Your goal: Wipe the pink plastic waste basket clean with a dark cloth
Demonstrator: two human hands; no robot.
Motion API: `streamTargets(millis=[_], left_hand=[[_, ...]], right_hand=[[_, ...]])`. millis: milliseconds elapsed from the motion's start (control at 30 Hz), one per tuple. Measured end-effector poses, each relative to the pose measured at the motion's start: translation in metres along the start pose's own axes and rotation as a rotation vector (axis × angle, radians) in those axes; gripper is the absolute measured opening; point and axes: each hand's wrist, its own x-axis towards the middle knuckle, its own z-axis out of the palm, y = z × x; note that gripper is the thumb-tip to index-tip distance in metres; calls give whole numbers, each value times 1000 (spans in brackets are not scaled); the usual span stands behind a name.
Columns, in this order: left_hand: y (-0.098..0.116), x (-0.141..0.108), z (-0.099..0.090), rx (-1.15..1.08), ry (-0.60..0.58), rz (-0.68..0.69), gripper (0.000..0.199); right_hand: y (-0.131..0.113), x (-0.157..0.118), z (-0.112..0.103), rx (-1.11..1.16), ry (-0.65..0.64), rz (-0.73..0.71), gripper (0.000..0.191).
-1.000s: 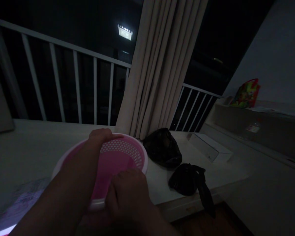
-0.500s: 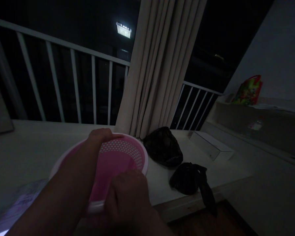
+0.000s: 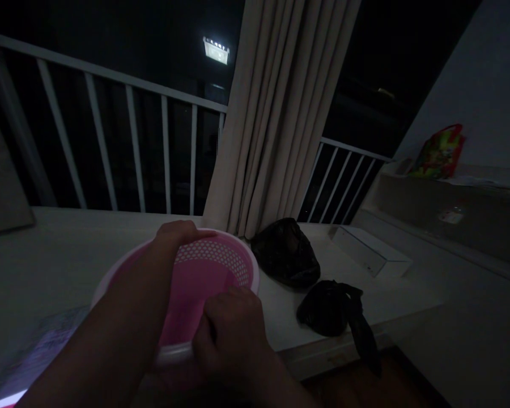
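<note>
A pink plastic laundry basket (image 3: 191, 292) with a white rim and a band of perforated mesh stands on a pale ledge in front of me, its mouth facing up and toward me. My left arm reaches across its left side, and my left hand (image 3: 176, 231) grips the far rim, one digit lying along it. Closed over the near right rim is my right hand (image 3: 232, 326), its knuckles up. Nothing shows in the visible part of the basket; my left forearm hides its left side.
Right of the basket lie a black plastic bag (image 3: 285, 252) and a knotted black bag (image 3: 325, 309) overhanging the ledge (image 3: 276, 323). A white box (image 3: 372, 249) is farther right. Behind are a curtain (image 3: 276, 113) and white railing (image 3: 165, 153). A blurred printed item (image 3: 46, 345) lies left.
The view has shifted slightly, so everything sits a little farther right in the picture. Both hands keep their places on the basket rim.
</note>
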Motion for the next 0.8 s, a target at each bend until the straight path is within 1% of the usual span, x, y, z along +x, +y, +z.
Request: streamTargets(millis=[67,133,200,267,367,433,500,567,700,800], left_hand=[[-1,3,2,-14,2,4,100],[-2,4,3,-30,4,12,101],[-3,4,2,-39,13,13,100],[-2,2,1,-40,18,0,99],[-2,-1,-1,-35,13,-26,99],[-1,-2,-2,-25,10,-33,99],[-1,-2,-2,-20,5,-31,98],[-1,-1,-1,-21,-2,-28,97],[-1,-1,-2,-25,-6,-23,97],[-1,-2,-4,-29,-25,-10,97]], right_hand=[[-2,2,0,-24,-24,33,13],[-15,2,6,-40,-32,46,13],[-28,1,13,-54,-23,30,12],[-31,0,16,-48,-5,-1,11],[-16,-1,10,-2,34,-33,10],[-2,0,3,1,51,-20,13],[2,1,0,-18,52,6,15],[-5,1,3,-29,54,27,14],[-31,-1,17,-34,51,46,13],[-33,-2,20,-44,19,8,16]])
